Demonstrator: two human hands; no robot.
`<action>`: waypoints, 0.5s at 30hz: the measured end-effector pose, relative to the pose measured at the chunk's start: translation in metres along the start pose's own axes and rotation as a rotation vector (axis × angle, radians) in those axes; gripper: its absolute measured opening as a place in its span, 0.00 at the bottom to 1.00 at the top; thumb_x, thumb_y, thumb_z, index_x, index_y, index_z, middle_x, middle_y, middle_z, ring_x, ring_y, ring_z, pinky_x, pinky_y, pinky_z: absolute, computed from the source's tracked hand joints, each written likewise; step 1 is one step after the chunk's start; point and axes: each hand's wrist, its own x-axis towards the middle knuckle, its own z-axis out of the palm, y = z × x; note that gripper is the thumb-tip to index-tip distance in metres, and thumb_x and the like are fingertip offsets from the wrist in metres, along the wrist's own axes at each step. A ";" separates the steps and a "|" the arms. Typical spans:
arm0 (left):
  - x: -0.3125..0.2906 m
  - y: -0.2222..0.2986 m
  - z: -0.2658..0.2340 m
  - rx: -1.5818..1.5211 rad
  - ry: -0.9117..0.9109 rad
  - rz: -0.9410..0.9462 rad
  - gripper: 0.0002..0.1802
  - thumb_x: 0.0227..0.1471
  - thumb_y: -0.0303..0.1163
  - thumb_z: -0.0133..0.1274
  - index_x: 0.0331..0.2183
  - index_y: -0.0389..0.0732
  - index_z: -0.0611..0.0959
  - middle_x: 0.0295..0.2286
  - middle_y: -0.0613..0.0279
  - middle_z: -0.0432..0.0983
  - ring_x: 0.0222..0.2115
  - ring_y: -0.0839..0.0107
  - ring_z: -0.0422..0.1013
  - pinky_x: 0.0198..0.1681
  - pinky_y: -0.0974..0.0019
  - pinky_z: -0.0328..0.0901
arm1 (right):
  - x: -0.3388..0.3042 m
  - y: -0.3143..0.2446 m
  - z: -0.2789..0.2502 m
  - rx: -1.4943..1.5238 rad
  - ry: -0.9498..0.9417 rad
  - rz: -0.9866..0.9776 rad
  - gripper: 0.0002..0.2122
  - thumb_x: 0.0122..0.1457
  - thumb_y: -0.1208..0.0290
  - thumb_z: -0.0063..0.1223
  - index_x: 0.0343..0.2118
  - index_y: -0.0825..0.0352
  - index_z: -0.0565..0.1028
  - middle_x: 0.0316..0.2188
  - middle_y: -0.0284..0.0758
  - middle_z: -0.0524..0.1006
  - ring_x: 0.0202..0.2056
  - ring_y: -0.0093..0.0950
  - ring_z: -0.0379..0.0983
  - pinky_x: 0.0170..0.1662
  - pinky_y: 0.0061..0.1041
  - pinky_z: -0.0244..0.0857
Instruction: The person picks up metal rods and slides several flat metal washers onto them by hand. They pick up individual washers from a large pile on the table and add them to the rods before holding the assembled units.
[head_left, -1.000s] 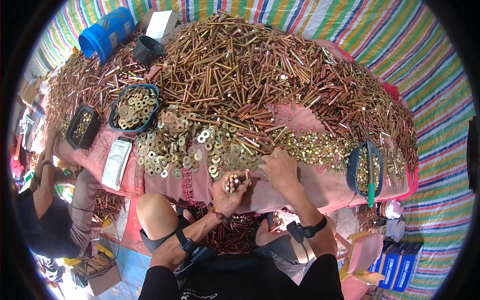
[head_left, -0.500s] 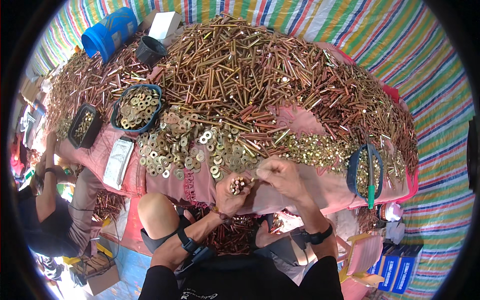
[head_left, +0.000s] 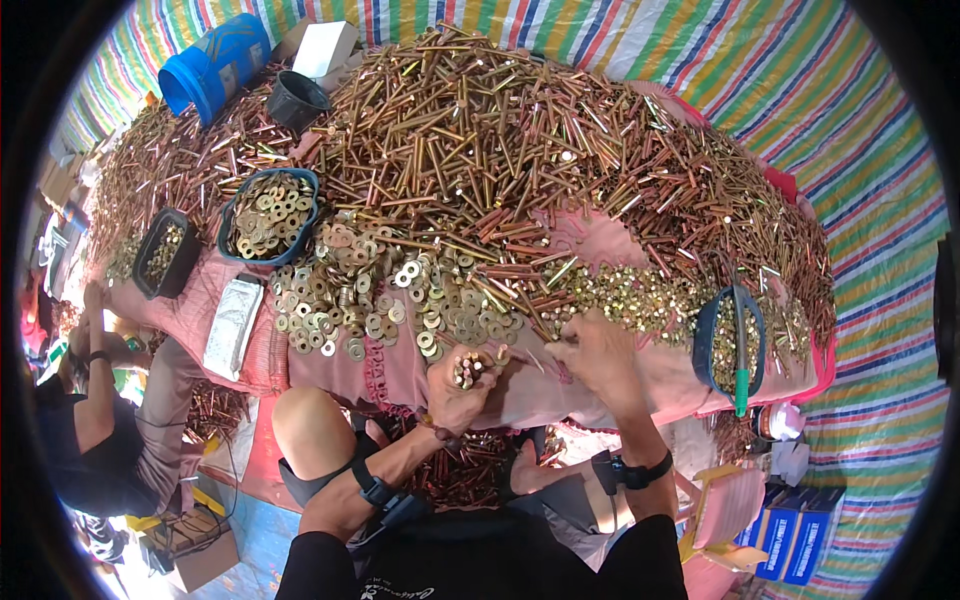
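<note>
My left hand (head_left: 452,402) is wrapped round an upright bundle of bolts (head_left: 468,371), their ends showing above the fingers. Just to its right, my right hand (head_left: 600,362) is low over the pink cloth, fingertips bent together at the near edge of a spread of small brassy nuts (head_left: 640,300). Whatever those fingertips hold is too small to make out. Flat round washers (head_left: 440,312) lie loose beyond my left hand. Behind them rises a big heap of long copper-coloured bolts (head_left: 450,130).
A blue tub of washers (head_left: 313,222) and a dark tray of nuts (head_left: 150,283) stand left, near a silvery packet (head_left: 234,328). A blue basket (head_left: 703,345) with a green-tipped tool is at right. A blue bucket (head_left: 215,70) lies tilted far left. Another person (head_left: 95,430) sits at left.
My right hand has moved right, away from the left hand, to the edge of the nuts. The left hand keeps its bundle of bolts, shifted very slightly.
</note>
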 end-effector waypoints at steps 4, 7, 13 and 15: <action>0.003 0.003 0.005 0.063 -0.007 0.049 0.10 0.50 0.11 0.52 0.35 0.32 0.75 0.32 0.62 0.76 0.35 0.75 0.75 0.46 0.68 0.73 | -0.013 0.024 0.033 -0.062 0.080 -0.134 0.14 0.52 0.58 0.65 0.29 0.66 0.80 0.30 0.44 0.78 0.34 0.45 0.77 0.39 0.43 0.67; 0.001 0.002 0.001 0.055 0.019 0.049 0.09 0.50 0.10 0.52 0.34 0.32 0.75 0.32 0.63 0.76 0.34 0.75 0.75 0.45 0.69 0.72 | -0.001 0.007 0.009 0.015 -0.083 -0.044 0.13 0.54 0.61 0.63 0.28 0.67 0.79 0.30 0.45 0.79 0.33 0.47 0.77 0.37 0.42 0.69; 0.003 0.005 0.005 0.037 0.034 0.041 0.09 0.48 0.13 0.54 0.33 0.34 0.78 0.29 0.64 0.77 0.31 0.78 0.72 0.38 0.71 0.69 | 0.002 0.008 -0.009 0.636 -0.107 -0.016 0.10 0.58 0.66 0.61 0.34 0.70 0.80 0.25 0.32 0.81 0.24 0.22 0.75 0.29 0.25 0.68; 0.003 0.006 0.009 0.014 0.051 0.046 0.08 0.45 0.16 0.57 0.31 0.36 0.80 0.26 0.63 0.77 0.27 0.78 0.71 0.33 0.70 0.68 | 0.001 -0.004 -0.027 0.830 -0.087 0.059 0.11 0.58 0.67 0.63 0.36 0.71 0.81 0.25 0.26 0.78 0.25 0.13 0.69 0.28 0.18 0.64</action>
